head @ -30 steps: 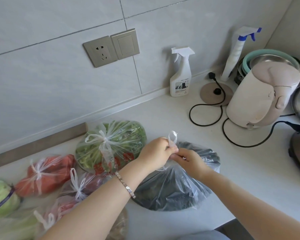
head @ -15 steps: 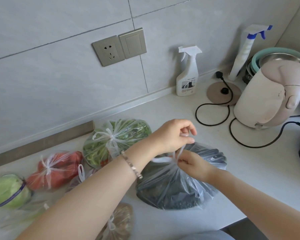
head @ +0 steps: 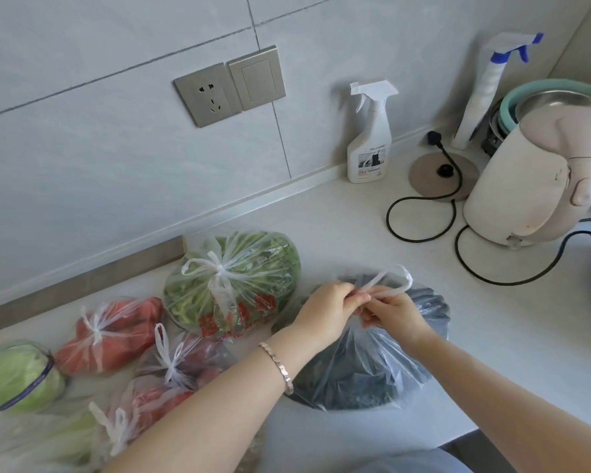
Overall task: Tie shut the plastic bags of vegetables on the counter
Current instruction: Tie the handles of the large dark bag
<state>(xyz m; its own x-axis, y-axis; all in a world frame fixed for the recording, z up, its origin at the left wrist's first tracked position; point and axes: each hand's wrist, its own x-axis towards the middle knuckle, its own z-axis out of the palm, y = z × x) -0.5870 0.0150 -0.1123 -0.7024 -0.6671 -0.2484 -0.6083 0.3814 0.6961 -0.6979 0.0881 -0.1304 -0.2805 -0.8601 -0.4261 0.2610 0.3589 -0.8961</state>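
Pinching the handle loop (head: 389, 279) of the bag of dark leafy greens (head: 365, 373), I have my left hand (head: 325, 308) and right hand (head: 394, 314) knuckle to knuckle. The fingers of both are curled tight on the twisted plastic. The bag lies on the white counter (head: 338, 227) straight beneath my grip, its neck gathered up into my fingers.

Beyond my grip the counter runs bare to the wall. To the right of it there is open surface until the black cord (head: 420, 216) loops across, and the pale electric kettle (head: 526, 186) stands well apart. Toward me, the counter's front edge passes close behind the bag. Left of my grip it is crowded. The tied bag of green vegetables (head: 232, 285) sits just beside my left hand, and the tied bag of tomatoes (head: 113, 336) lies farther out. Another knotted bag (head: 181, 363) lies beside my left forearm.

Half a second ago my left hand was raised above my right, drawing a handle upward. Now both hands sit level and pressed together, and a twisted loop arches over my right hand on the far side of my grip.
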